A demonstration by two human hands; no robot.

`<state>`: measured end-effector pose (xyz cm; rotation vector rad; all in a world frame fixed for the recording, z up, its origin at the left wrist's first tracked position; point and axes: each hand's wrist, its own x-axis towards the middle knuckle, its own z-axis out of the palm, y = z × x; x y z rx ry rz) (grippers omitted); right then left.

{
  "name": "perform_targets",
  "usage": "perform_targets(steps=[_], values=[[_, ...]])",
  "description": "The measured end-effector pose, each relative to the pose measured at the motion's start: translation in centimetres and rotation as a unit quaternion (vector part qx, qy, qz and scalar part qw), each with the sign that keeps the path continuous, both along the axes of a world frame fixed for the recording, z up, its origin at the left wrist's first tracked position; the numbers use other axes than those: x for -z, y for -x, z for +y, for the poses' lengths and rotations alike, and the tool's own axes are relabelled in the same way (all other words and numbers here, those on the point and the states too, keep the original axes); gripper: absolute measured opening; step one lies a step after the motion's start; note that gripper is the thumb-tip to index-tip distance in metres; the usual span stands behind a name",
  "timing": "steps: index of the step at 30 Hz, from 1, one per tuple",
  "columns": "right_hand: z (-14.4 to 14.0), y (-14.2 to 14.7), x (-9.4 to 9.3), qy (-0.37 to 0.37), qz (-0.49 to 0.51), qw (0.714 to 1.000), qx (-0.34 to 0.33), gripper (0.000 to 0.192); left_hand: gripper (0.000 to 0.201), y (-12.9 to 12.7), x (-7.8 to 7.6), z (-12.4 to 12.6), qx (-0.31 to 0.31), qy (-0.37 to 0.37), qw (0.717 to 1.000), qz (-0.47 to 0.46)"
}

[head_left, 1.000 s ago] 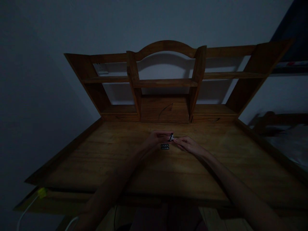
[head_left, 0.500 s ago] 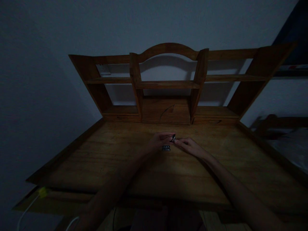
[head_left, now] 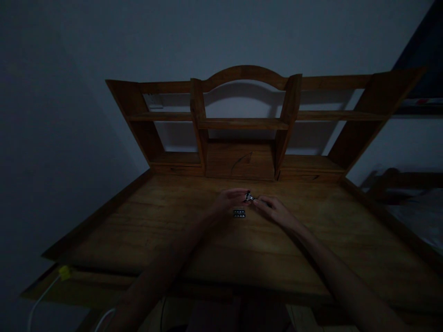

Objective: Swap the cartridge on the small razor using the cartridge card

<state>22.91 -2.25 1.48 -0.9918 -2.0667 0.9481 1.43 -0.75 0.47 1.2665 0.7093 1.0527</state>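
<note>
Above the desk, my left hand (head_left: pixel 231 198) pinches a small black and silvery object (head_left: pixel 248 197) at its fingertips. Dim light and small size hide what kind of object it is. My right hand (head_left: pixel 273 209) is closed just to the right, thumb and fingers together, its tips meeting the right end of that object. Something slim and dark seems to lie in those fingers, but I cannot make it out. On the desk just below the left fingertips lie two small black strips (head_left: pixel 239 213) with white triangular marks, one beside the other.
The wooden desk (head_left: pixel 138 221) spreads around both hands. A wooden shelf unit (head_left: pixel 242 123) stands along its back edge, against the wall. At the front left corner is a yellow item (head_left: pixel 64 272) with a white cable (head_left: pixel 43 295) hanging from it.
The small object has turned between my fingers, and its silvery part now points more to the right. My right fingertips have drawn slightly right. The strips stay put.
</note>
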Motion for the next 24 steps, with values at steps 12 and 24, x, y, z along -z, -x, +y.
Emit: perform_targets(steps=[12,24], values=[[-0.09,-0.01,-0.02,0.093,0.066,0.993,-0.023,0.044,0.05,0.12,-0.7,-0.54,0.031,0.033,0.999,-0.023],[0.13,0.15,0.39,-0.016,0.036,0.999,0.026,0.041,0.051,0.04,-0.27,-0.14,0.017,0.011,0.999,-0.03]])
